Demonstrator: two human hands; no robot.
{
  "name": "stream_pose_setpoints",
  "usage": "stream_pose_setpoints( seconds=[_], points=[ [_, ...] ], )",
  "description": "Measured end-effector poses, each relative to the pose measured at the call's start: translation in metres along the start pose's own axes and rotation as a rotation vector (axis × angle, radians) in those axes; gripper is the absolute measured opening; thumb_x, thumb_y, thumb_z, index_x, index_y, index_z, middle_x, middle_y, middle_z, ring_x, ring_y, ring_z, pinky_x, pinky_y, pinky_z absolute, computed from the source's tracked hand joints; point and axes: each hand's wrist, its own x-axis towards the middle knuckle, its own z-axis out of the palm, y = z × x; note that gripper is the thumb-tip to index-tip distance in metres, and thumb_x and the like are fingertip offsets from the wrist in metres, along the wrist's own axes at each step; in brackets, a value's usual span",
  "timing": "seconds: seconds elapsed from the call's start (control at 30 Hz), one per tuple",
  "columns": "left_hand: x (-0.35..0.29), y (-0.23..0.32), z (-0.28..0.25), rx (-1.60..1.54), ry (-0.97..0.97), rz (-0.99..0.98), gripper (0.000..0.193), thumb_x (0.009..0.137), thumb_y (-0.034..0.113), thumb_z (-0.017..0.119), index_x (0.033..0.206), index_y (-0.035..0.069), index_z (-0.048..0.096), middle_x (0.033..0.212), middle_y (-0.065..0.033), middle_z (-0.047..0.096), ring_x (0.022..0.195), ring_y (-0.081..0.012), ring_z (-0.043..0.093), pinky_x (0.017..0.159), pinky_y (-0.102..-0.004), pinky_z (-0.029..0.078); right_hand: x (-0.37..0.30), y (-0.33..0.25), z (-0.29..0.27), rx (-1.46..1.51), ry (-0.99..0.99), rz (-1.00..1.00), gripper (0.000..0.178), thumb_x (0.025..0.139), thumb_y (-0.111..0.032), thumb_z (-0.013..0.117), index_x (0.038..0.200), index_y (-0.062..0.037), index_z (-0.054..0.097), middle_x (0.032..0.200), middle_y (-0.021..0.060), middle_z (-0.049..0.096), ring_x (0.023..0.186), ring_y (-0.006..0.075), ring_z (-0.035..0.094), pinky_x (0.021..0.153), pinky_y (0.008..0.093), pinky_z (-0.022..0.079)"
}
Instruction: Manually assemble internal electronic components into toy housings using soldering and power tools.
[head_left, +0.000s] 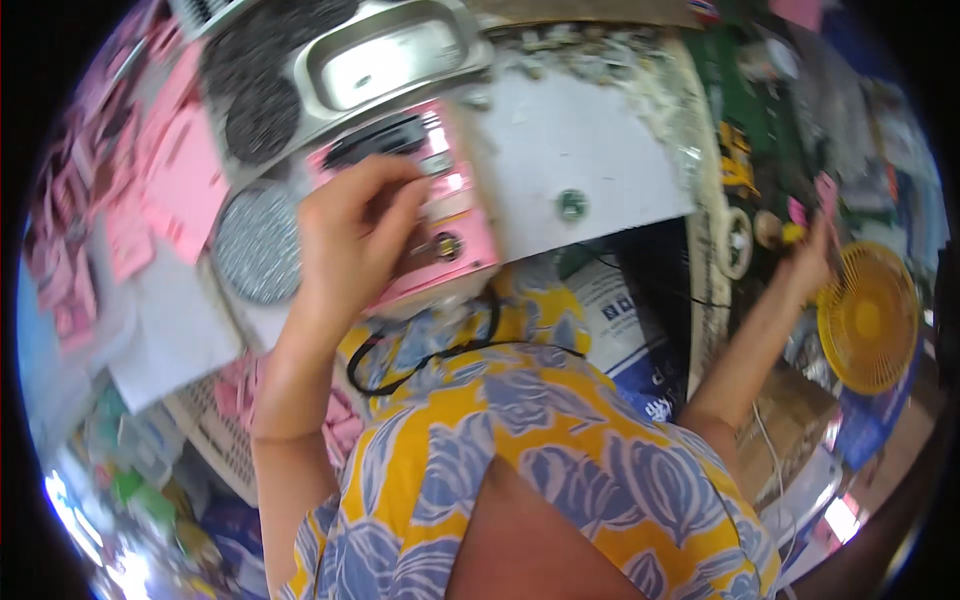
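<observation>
The left hand (350, 225) is over a pink box-shaped device (468, 222) at the near edge of the white table (555, 150), left of centre. Its fingers and thumb are bent toward each other above the top panel — whether they are clamped on anything, I cannot tell. The right hand (815, 262) reaches out to the far right, beside a slim pink item (827, 195); blur hides whether its fingers close on it.

Just beyond the device lies a steel tray (385, 65), with a dark heap (250, 120) to its left. Nearer on the left are a round grey tray of small pieces (258, 240) and pink parts (175, 180).

Printing shows best on a white-and-blue bag (620, 320) below the table — bold lettering and small square symbols. A green disc (572, 206) lies on the tabletop to the right.
</observation>
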Motion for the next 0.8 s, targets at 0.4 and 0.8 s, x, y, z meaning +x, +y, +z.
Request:
stream_pose_setpoints(
  seconds=[0.4, 0.8],
  points=[
    [0.008, -0.03, 0.021, 0.401, 0.227, 0.259, 0.011, 0.068, 0.016, 0.083, 0.074, 0.015, 0.075, 0.099, 0.0004, 0.059, 0.099, -0.028, 0.051, 0.083, -0.0454, 0.035, -0.137, -0.048, 0.048, 0.647, -0.635, 0.159, 0.022, 0.095, -0.011, 0.066, 0.115, -0.0042, 0.061, 0.103, 0.0074, 0.059, 0.084, 0.0132, 0.053, 0.07, 0.0254, 0.047],
    [0.008, -0.024, 0.02, 0.51, 0.192, 0.232, 0.015, 0.069, 0.017, 0.084, 0.081, 0.014, 0.077, 0.099, -0.0004, 0.057, 0.098, -0.0261, 0.05, 0.087, -0.0401, 0.036, -0.21, -0.084, 0.126, 0.561, -1.155, -0.044, 0.026, 0.086, 0.0, 0.074, 0.106, 0.0, 0.059, 0.094, 0.0061, 0.061, 0.083, 0.0107, 0.054, 0.077, 0.0235, 0.043]
  ],
)
